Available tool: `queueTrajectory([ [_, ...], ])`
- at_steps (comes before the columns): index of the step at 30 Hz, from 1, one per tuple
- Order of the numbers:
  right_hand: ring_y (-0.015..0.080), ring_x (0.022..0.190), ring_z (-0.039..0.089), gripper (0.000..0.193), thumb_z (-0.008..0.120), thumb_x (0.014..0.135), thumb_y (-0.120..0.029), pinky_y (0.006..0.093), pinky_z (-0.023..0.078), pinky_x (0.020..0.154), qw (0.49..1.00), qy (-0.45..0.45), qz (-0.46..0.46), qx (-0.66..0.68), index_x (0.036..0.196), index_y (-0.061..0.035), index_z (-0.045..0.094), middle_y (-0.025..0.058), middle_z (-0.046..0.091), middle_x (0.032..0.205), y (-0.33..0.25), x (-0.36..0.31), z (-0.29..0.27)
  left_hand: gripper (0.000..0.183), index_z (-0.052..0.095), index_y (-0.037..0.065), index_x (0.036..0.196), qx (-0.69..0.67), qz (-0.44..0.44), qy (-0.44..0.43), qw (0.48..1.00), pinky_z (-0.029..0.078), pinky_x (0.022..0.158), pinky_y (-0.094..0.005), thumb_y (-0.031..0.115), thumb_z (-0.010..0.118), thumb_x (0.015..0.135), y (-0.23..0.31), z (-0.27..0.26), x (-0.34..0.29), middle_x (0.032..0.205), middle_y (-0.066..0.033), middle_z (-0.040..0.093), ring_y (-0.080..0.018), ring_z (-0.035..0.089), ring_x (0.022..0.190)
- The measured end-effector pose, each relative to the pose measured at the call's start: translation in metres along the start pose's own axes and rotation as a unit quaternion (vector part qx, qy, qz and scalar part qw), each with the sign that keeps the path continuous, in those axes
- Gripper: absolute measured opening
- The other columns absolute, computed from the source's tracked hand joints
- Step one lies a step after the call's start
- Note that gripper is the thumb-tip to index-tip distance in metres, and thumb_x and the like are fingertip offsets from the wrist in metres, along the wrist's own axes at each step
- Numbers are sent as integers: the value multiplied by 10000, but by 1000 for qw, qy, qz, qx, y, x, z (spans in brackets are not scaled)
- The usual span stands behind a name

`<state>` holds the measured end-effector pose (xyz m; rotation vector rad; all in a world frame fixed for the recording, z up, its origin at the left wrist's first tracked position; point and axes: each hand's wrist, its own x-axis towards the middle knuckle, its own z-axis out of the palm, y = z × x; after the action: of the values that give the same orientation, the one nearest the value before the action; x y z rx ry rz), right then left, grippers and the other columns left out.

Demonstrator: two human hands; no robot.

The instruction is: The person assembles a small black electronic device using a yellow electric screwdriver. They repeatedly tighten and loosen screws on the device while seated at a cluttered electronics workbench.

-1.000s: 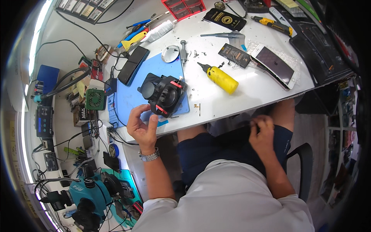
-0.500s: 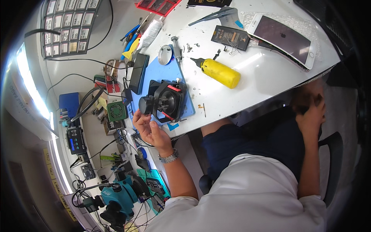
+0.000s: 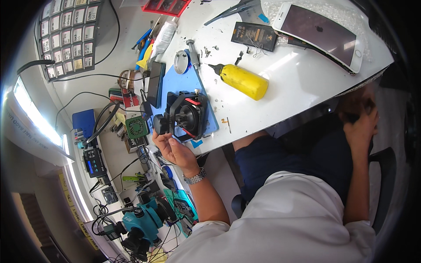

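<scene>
A cluttered white tabletop (image 3: 298, 81) runs beneath the work. The left hand (image 3: 180, 154) curls its fingers (image 3: 162, 139) at the black knob (image 3: 161, 125), thumb apart; whether they grip, I cannot tell. Light fingertip pressure should keep the red-trimmed black clamp (image 3: 193, 116) steady on its blue mat (image 3: 212, 119). The right hand (image 3: 362, 125), near the lap, has bent fingers, contents unclear.

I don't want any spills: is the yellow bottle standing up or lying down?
Lying down. The yellow bottle rests on its side on the white table, its dark tip pointing left.
</scene>
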<state>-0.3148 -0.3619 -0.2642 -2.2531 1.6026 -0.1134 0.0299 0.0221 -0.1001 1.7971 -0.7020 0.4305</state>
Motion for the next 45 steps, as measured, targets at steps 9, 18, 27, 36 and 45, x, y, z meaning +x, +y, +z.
queueTrajectory([
  [9, 489, 1629, 403, 712, 1005, 849, -358, 778, 384, 1186, 1000, 8, -6, -3, 1499, -189, 767, 202, 475, 1718, -1, -1, -1, 205, 672, 2, 1225, 2, 39, -21, 999, 545, 1212, -465, 184, 601, 1161, 0, 1, 3, 1349, -67, 528, -187, 635, 1276],
  [18, 478, 1634, 393, 715, 991, 862, -395, 788, 386, 1178, 1000, 2, -3, -17, 1506, -184, 762, 197, 471, 1718, -1, 0, 0, 217, 686, -5, 1231, 6, 44, -26, 999, 544, 1199, -457, 184, 612, 1153, -1, -3, 3, 1388, -76, 539, -197, 633, 1283],
  [27, 465, 1641, 389, 684, 992, 861, -364, 795, 374, 1180, 1000, 9, -11, -6, 1491, -217, 772, 171, 482, 1724, 4, 0, 3, 228, 676, -8, 1247, 9, 40, -20, 999, 556, 1183, -446, 198, 632, 1161, -2, -3, 2, 1382, -89, 541, -205, 643, 1261],
  [36, 476, 1634, 402, 695, 996, 852, -362, 799, 384, 1167, 1000, 12, -14, -2, 1493, -219, 769, 183, 482, 1724, 3, 0, 2, 245, 656, -19, 1246, 21, 40, -31, 999, 565, 1180, -444, 208, 591, 1179, 1, -2, 2, 1403, -119, 511, -218, 646, 1269],
  [45, 489, 1635, 390, 731, 998, 851, -373, 797, 382, 1170, 1000, 4, -7, -13, 1513, -180, 756, 201, 476, 1718, 1, 1, 0, 240, 660, -12, 1253, 27, 45, -34, 998, 560, 1189, -450, 206, 595, 1176, -1, -3, 3, 1405, -109, 519, -209, 633, 1285],
])
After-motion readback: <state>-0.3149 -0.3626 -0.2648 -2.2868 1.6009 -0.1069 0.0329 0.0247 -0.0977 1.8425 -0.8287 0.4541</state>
